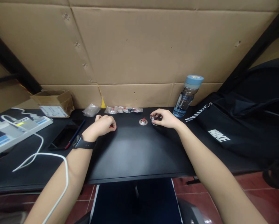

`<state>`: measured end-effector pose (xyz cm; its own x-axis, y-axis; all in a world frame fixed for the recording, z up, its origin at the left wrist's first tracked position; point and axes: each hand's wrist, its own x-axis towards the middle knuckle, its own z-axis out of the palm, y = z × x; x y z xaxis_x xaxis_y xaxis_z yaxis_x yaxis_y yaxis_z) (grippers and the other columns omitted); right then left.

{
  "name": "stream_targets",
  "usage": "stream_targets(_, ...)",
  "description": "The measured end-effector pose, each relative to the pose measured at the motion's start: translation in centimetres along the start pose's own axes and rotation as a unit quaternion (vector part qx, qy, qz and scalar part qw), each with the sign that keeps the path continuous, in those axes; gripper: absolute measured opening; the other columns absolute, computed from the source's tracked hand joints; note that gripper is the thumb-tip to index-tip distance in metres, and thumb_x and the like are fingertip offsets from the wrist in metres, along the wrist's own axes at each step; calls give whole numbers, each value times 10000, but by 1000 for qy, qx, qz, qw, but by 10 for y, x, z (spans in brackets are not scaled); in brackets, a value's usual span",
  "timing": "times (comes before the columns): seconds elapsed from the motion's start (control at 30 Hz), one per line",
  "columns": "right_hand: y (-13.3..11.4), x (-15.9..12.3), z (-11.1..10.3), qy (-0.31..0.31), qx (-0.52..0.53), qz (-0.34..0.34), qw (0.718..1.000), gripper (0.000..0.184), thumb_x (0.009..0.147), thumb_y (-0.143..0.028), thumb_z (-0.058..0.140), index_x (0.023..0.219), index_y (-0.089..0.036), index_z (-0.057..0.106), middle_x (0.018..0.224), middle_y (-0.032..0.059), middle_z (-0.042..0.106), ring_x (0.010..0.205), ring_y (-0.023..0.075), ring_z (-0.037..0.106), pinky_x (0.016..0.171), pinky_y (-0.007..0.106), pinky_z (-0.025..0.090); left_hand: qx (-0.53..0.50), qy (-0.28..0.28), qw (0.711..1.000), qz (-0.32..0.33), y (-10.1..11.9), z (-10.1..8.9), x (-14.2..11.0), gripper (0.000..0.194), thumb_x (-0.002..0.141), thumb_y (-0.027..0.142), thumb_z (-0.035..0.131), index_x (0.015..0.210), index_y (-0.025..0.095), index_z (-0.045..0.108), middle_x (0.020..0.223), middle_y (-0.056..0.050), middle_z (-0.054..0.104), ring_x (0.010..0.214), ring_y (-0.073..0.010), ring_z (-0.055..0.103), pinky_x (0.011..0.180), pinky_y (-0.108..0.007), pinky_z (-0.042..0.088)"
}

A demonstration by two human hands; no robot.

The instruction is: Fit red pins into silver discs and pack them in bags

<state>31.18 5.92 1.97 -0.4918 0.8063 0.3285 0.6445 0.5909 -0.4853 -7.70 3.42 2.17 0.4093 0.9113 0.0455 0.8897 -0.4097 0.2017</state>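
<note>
My left hand [103, 125], with a black watch on the wrist, rests on the black desk [130, 152] with its fingers curled round a small red thing that barely shows. My right hand [164, 118] is closed on a small shiny metal part [153, 118] at the far side of the desk. Between the two hands lies a round metal disc with a red pin standing in it [143, 121], touched by neither hand.
Small clear bags of parts [123, 109] lie along the cardboard wall. A blue-capped water bottle [188, 95] stands right of my right hand, beside a black bag [242, 124]. At left are a dark phone with a pen [66, 136], a power strip [11, 132], a white cable [40, 152] and a cardboard box [54, 102].
</note>
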Motion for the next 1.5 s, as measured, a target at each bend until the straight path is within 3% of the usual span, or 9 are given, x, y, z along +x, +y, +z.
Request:
stream_targets(0.13, -19, 1, 13, 36, 118, 0, 992, 410, 787, -307, 831, 1174, -208, 739, 1148, 86, 752, 948, 221, 722, 806, 338, 583, -40, 43, 997, 49, 18, -3, -2, 126, 905, 298, 622, 833, 237, 706, 920, -41, 778, 974, -268, 687, 964, -427, 369)
stream_targets(0.23, -39, 2, 28, 23, 295, 15, 955, 510, 778, -346, 859, 1238, -223, 676, 1250, 101, 709, 970, 219, 753, 822, 349, 618, -162, 74, 979, 101, 41, -5, -3, 166, 1007, 343, 540, 979, 232, 660, 908, -25, 774, 871, -211, 705, 909, -362, 454)
stream_targets(0.37, -60, 0, 46, 0, 431, 20, 902, 600, 766, -305, 889, 1300, -268, 619, 1333, 85, 637, 1039, 212, 764, 954, 402, 630, -321, 133, 930, 118, 68, 3, 1, 220, 989, 417, 630, 984, 205, 692, 933, -48, 781, 874, -207, 720, 848, -324, 524)
stream_targets(0.53, -69, -3, 55, -12, 493, 25, 870, 641, 741, -282, 922, 1300, -293, 608, 1318, 61, 621, 1054, 200, 746, 990, 415, 629, -395, 152, 899, 117, 80, 17, 6, 251, 964, 432, 686, 989, 197, 773, 1017, -65, 807, 966, -233, 743, 954, -369, 558)
stream_targets(0.67, -68, -2, 58, -15, 520, 18, 854, 662, 726, -265, 935, 1300, -307, 609, 1286, 41, 624, 1000, 172, 736, 990, 395, 622, -387, 170, 900, 109, 86, 19, 3, 227, 950, 414, 714, 988, 217, 819, 1075, -68, 822, 1035, -260, 754, 1050, -419, 537)
stream_targets(0.83, -71, -2, 58, -14, 541, 22, 841, 679, 707, -292, 947, 1292, -309, 603, 1263, 36, 641, 994, 180, 728, 983, 400, 623, -364, 229, 898, 97, 91, 22, 1, 187, 926, 389, 749, 997, 230, 817, 1064, -57, 820, 1032, -258, 748, 1017, -413, 556)
stream_targets(1.03, -77, -3, 58, -19, 551, 17, 834, 682, 705, -310, 957, 1285, -310, 600, 1259, 36, 642, 997, 181, 720, 980, 396, 626, -262, 269, 922, 97, 94, 24, 2, 152, 959, 364, 715, 969, 259, 825, 1081, -69, 781, 1097, -266, 697, 1025, -434, 528)
stream_targets(1.5, -77, -5, 60, -2, 544, 22, 839, 643, 725, -303, 948, 1272, -304, 612, 1243, 36, 656, 1025, 199, 737, 1008, 427, 628, -193, 236, 947, 97, 101, 21, 0, 166, 1006, 335, 649, 950, 253, 781, 1101, -72, 768, 1175, -279, 636, 1035, -459, 469)
